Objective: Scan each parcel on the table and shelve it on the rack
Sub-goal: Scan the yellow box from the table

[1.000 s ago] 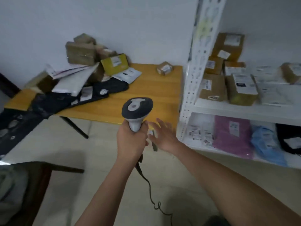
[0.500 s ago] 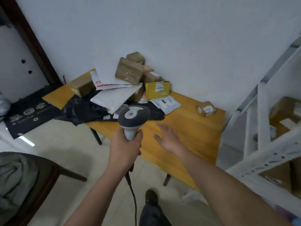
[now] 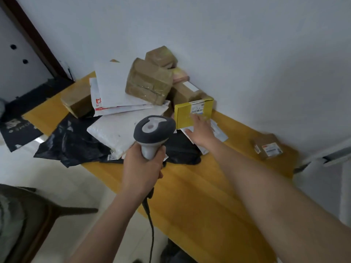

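My left hand (image 3: 142, 166) is clenched around the grey handle of the barcode scanner (image 3: 152, 131), thumb and fingers wrapped right round it, with the dark head of the scanner standing up above my fist and its cable (image 3: 151, 223) hanging down from below my wrist. I hold it out over the near edge of the table (image 3: 199, 188).

My right hand (image 3: 199, 130) is stretched out with the fingers straight and spread, holding nothing. Its fingertips reach the front face of the yellow box (image 3: 191, 114), low on the side below its white barcode label; the motion blur stops me from telling whether they press on it or are only just at it.

The yellow box stands on its edge against the heap of parcels toward the far edge of the table, by the wall. Brown taped boxes (image 3: 150, 84) are stacked behind and to its left, over white mailers (image 3: 114, 86), a white padded envelope (image 3: 121, 130) and black poly bags (image 3: 76, 143). A small brown parcel (image 3: 267, 147) lies well apart near the table's right end.
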Demonstrator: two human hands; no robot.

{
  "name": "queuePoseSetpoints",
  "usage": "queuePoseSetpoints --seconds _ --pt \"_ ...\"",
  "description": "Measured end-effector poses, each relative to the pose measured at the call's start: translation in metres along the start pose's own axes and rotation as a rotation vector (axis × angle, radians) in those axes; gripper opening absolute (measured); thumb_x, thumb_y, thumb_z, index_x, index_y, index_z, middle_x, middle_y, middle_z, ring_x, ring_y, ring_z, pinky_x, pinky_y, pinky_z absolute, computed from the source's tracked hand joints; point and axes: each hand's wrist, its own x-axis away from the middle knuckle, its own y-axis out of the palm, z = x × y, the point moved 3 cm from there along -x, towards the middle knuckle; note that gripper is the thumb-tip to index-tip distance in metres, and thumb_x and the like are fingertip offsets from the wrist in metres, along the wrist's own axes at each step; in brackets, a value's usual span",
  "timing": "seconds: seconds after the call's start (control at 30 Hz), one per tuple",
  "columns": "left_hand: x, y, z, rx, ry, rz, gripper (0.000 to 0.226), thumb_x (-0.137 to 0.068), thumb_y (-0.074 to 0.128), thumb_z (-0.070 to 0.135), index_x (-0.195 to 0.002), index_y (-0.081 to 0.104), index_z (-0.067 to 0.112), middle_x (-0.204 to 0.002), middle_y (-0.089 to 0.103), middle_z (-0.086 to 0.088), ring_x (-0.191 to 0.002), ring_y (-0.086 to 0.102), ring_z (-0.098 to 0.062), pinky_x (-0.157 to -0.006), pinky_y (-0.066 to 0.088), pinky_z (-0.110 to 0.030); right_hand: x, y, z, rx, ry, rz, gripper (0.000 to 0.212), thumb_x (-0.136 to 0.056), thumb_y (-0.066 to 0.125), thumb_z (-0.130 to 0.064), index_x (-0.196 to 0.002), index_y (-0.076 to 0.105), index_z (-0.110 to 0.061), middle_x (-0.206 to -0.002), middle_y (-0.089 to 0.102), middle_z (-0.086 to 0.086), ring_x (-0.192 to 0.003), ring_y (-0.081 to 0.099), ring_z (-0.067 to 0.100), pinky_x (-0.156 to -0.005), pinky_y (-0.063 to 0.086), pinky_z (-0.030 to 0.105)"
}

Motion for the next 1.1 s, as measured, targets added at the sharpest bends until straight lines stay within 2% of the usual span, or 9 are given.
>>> queuePoseSetpoints --seconds 0.13,0.27,0.43,0.53,0.67,0.77,0.87,1.03,1.1 --pt "-0.026 0.013 -0.014 -0.009 -0.042 -0.023 0.026 -0.093 0.064 0.017 -0.076 0.056 -0.001 -0.050 0.056 -0.004 -0.038 0.052 -0.010 -0.041 0.046 -0.019 -0.051 0.003 -0.002 0.087 -0.085 0.038 0.077 -0.089 0.061 -0.018 -0.152 0.017 -0.020 -0.160 0.018 0.005 -0.141 0.026 0.037 -0.110 0.034 0.048" --pt "-0.042 0.019 -0.026 -0.020 -0.080 -0.050 0.023 -0.093 0.064 0.017 -0.077 0.057 0.002 -0.048 0.055 0.000 -0.040 0.052 -0.011 -0.041 0.045 -0.019 -0.082 0.003 -0.006 0.096 -0.110 0.041 0.083 -0.084 0.058 0.003 -0.153 0.019 -0.023 -0.161 0.014 0.002 -0.139 0.026 0.039 -0.108 0.036 0.049" --pt "-0.052 0.023 -0.039 -0.027 -0.112 -0.065 0.021 -0.093 0.064 0.018 -0.081 0.058 0.002 -0.052 0.056 -0.003 -0.041 0.053 -0.012 -0.041 0.044 -0.019 -0.090 0.001 -0.002 0.152 -0.125 0.050 0.086 -0.083 0.056 0.009 -0.153 0.021 -0.028 -0.159 0.017 0.005 -0.135 0.035 0.037 -0.105 0.041 0.048" --pt "-0.054 0.024 -0.042 -0.031 -0.124 -0.091 0.022 -0.093 0.064 0.018 -0.081 0.058 0.000 -0.054 0.056 -0.005 -0.041 0.053 -0.013 -0.042 0.046 -0.019 -0.077 -0.003 -0.003 0.239 -0.112 0.086 0.069 -0.088 0.052 0.005 -0.146 0.037 -0.029 -0.150 0.023 0.010 -0.127 0.035 0.035 -0.101 0.041 0.046" --pt "-0.053 0.023 -0.040 -0.020 -0.117 -0.126 0.021 -0.093 0.064 0.018 -0.082 0.058 0.000 -0.056 0.057 -0.008 -0.042 0.052 -0.013 -0.042 0.045 -0.019 -0.061 -0.005 0.002 0.235 -0.104 0.130 0.028 -0.093 0.057 -0.012 -0.119 0.060 -0.021 -0.137 0.035 0.009 -0.117 0.037 0.031 -0.085 0.046 0.042" --pt "-0.050 0.022 -0.039 -0.005 -0.097 -0.137 0.023 -0.093 0.064 0.017 -0.080 0.056 -0.001 -0.056 0.056 -0.010 -0.042 0.052 -0.014 -0.042 0.045 -0.019 -0.046 -0.009 0.002 0.280 -0.172 0.064 0.033 -0.095 0.054 -0.014 -0.126 0.060 -0.022 -0.128 0.051 0.005 -0.119 0.040 0.029 -0.084 0.047 0.040" --pt "-0.045 0.021 -0.041 -0.022 -0.091 -0.168 0.025 -0.094 0.064 0.017 -0.079 0.056 -0.001 -0.056 0.056 -0.010 -0.041 0.052 -0.013 -0.041 0.045 -0.019 -0.011 -0.016 0.004 0.271 -0.192 -0.061 0.035 -0.098 0.052 -0.029 -0.131 0.057 -0.021 -0.121 0.059 0.005 -0.119 0.042 0.028 -0.086 0.044 0.040" --pt "-0.031 0.023 -0.054 -0.043 -0.138 -0.233 0.024 -0.094 0.063 0.015 -0.076 0.054 0.002 -0.056 0.055 -0.010 -0.039 0.050 -0.013 -0.040 0.043 -0.019 0.045 0.012 0.016 0.130 -0.053 -0.354 0.044 -0.101 0.046 -0.037 -0.141 0.049 -0.018 -0.125 0.054 0.015 -0.122 0.038 0.032 -0.094 0.038 0.039" --pt "-0.026 0.026 -0.058 -0.046 -0.147 -0.251 0.023 -0.094 0.063 0.015 -0.081 0.055 -0.001 -0.057 0.054 -0.010 -0.041 0.050 -0.015 -0.040 0.043 -0.019 0.057 0.030 0.026 0.008 0.006 -0.360 0.046 -0.100 0.050 -0.033 -0.145 0.045 -0.021 -0.131 0.052 0.014 -0.123 0.038 0.032 -0.100 0.037 0.041"
